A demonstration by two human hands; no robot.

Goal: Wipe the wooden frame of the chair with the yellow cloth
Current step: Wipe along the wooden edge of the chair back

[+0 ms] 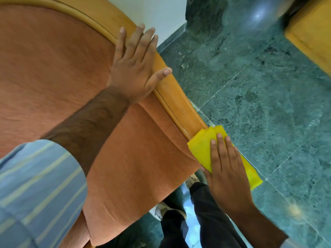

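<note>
The right hand [227, 169] lies flat on the yellow cloth [202, 149], fingers straight and close together, pressing it down and not curled around it. The cloth is folded. It sits on the wooden frame [180, 108], at the low end of the rail. Part of the cloth pokes out past the fingertips, up along the frame, and part sticks out from under the hand on the side away from the chair.

Farther up the frame, well apart from the cloth, the left hand [134, 68] rests open with its fingers spread. Its palm lies over the edge of the frame, and its thumb points across the rail. It holds nothing.

Inside the frame is the orange cushion [59, 72] of the chair. The left arm crosses over it, with a striped blue sleeve [39, 190]. Beyond the frame is a shiny green floor [268, 97]. Below the cloth you can see dark trousers [207, 221] and a shoe [161, 210].
</note>
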